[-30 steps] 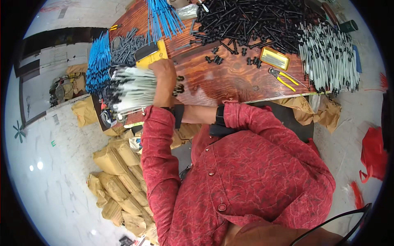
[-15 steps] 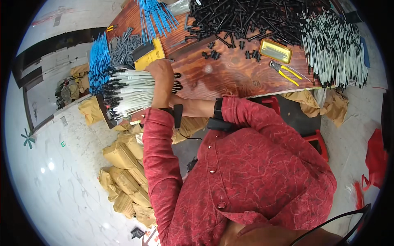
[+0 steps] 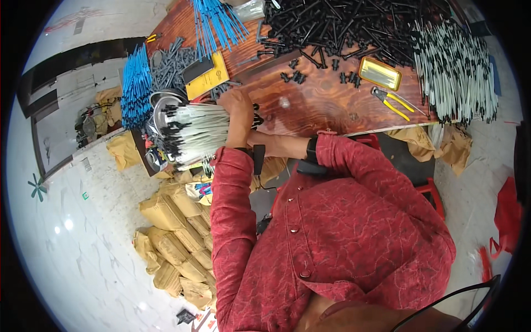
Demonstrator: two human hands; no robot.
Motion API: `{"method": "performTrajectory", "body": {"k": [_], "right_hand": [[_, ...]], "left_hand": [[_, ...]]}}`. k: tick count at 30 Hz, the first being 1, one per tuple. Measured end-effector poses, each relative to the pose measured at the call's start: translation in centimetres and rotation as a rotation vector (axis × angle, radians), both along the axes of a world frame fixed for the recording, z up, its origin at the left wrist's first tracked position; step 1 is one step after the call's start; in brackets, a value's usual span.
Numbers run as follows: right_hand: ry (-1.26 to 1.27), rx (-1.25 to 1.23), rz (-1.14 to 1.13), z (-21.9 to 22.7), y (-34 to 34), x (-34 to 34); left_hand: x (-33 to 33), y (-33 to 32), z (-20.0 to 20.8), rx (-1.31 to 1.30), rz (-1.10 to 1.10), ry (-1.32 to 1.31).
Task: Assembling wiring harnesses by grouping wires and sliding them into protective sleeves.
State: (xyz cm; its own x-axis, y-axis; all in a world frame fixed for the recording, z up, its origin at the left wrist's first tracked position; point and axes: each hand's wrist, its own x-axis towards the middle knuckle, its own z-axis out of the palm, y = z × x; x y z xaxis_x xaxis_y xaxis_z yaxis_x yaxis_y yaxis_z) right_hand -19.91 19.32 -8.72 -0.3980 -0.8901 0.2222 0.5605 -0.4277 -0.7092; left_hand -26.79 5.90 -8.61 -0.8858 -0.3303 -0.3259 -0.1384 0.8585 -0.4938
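The bundle of thin white rods [image 3: 200, 130] is located at the left front of the wooden table [image 3: 318, 102], ahead of the left sleeve. The left hand [image 3: 238, 105] is closed over the bundle near its right end. The right hand [image 3: 261, 138] reaches across to the same end; its fingers are hidden behind the left wrist, and whether they grip cannot be told. Principal risk, by judgement: loss of rods from the bundle. No tie is visible around the rods, and the grip is near one end only, so a slackened hold could let the outer rods slip out. A second risk is spillage at the front edge, because the bundle lies close to it and a few rods hang below the main mass. A third is snagging: the left tips lie against or just in front of the round metal bowl [image 3: 160, 105], contact being unclear, and a sideways pull could disturb it. Orientation: the long axis runs left to right, roughly level across the view. The black-tipped left ends are fanned and uneven, pointing toward the bowl; the dark right ends project just past the left hand, pointing toward the bare tabletop.
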Motion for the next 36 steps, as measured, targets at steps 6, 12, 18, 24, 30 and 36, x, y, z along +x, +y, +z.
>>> {"method": "performTrajectory", "body": {"k": [6, 12, 18, 24, 30, 36], "right_hand": [[0.607, -0.095, -0.281, -5.6, -3.6, 1.3], [-0.141, 0.439, 0.576, -4.3, -4.9, 0.0], [1.005, 0.551, 0.182, -4.2, 0.3, 0.1], [0.685, -0.018, 0.592, -11.0, 0.4, 2.2], [1.108, 0.329, 0.261, -6.8, 6.3, 0.3], [0.979, 0.573, 0.012, -2.3, 7.4, 0.6]], "left_hand": [[3.4, -4.8, -3.0, 0.009, 0.105, 0.223], [5.1, -5.4, 1.0, 0.518, 0.202, 0.473], [8.4, -2.4, -5.3, 1.096, 0.277, 0.632], [13.7, -1.2, -17.3, 1.099, 0.065, 0.500], [12.0, 2.6, -15.1, 1.108, 0.183, 0.410], [13.2, 1.8, -20.8, 1.286, 0.238, 0.311]]}}
